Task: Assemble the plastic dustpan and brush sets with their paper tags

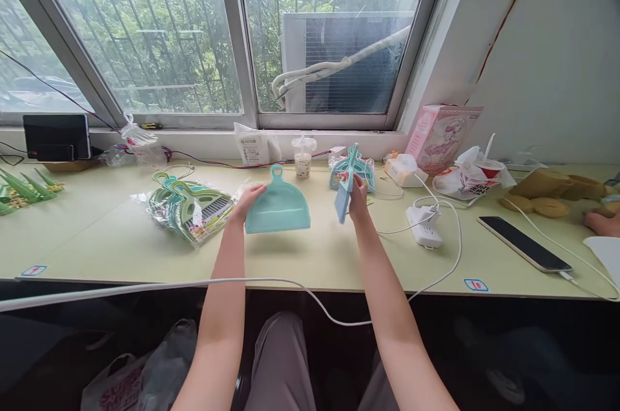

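Observation:
My left hand [247, 201] grips the left edge of a mint-green dustpan [278, 204], which is held upright above the table with its handle loop at the top. Closed around a small hand brush [343, 198] of the same green is my right hand [358, 199]; its pale blue bristles point down and left. Dustpan and brush are apart from each other. Left of my left hand lies a pile of packaged dustpan sets [188, 207] in clear plastic. Another stack of green dustpans [368, 173] sits just behind my right hand and is partly hidden by it.
A white cable crosses in front of my forearms. A power strip [424, 227] and a phone [524, 243] lie to the right. Along the window stand a drink cup [303, 158], a tissue pack [405, 170] and a pink box [443, 138]. Another person's hand [603, 222] is at far right.

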Tool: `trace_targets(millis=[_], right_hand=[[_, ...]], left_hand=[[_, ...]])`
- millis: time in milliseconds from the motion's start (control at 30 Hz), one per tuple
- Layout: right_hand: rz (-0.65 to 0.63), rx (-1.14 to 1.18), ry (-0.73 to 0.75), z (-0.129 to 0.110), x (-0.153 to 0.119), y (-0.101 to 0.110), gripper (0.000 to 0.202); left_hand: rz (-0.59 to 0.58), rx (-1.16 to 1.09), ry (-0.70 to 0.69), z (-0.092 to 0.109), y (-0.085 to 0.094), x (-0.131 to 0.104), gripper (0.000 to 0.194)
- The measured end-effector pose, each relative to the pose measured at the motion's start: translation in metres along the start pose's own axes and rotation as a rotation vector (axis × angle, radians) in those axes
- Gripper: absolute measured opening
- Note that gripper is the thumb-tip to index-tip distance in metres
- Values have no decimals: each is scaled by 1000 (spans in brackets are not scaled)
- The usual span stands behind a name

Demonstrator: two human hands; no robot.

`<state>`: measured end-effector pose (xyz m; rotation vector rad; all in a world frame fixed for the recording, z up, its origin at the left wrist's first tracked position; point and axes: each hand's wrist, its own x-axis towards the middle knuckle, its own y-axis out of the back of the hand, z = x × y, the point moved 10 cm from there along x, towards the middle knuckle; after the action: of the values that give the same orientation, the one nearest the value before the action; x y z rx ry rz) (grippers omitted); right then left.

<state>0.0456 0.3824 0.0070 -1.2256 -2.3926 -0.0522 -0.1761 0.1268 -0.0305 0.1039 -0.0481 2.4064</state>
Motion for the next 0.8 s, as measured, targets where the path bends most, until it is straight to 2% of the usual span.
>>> trace_targets(millis=[67, 167, 233, 300, 367, 433, 500, 567, 633, 733, 800], right_hand=[[29, -236, -34, 2, 1, 7, 46], [-35, -744, -112, 8, -4, 2, 37], [-156, -1043, -172, 19, -11, -8, 33], [-300, -1222, -215, 32, -19, -19, 34], [-405, -1292, -236, 42, -24, -25, 34], [-408, -1298, -232, 46, -24, -23, 30], [-330, -1285, -193, 43, -19, -15, 24], [-254, -1279, -127, 39, -13, -8, 23], [-251, -1283, -74, 41, -11, -7, 28], [-286, -1284, -52, 50, -10, -8, 21], [-274, -1298, -32, 52, -10, -8, 17]], left_hand=[[-207, 173, 94, -12, -24, -8, 51], [-337, 384, 42, -15, -49, -10, 47], [-294, 457, -17, -13, -51, -5, 48], [-164, 506, -75, -8, -41, 1, 48], [-44, 566, -161, 1, -31, 3, 44], [-17, 649, -254, 10, -30, 2, 40], [-83, 743, -302, 9, -38, 0, 38], [-180, 832, -285, 0, -49, -1, 37], [-219, 888, -260, -8, -55, 0, 29], [-156, 810, -282, 0, -53, 0, 21], [-78, 615, -290, 13, -43, -1, 24]])
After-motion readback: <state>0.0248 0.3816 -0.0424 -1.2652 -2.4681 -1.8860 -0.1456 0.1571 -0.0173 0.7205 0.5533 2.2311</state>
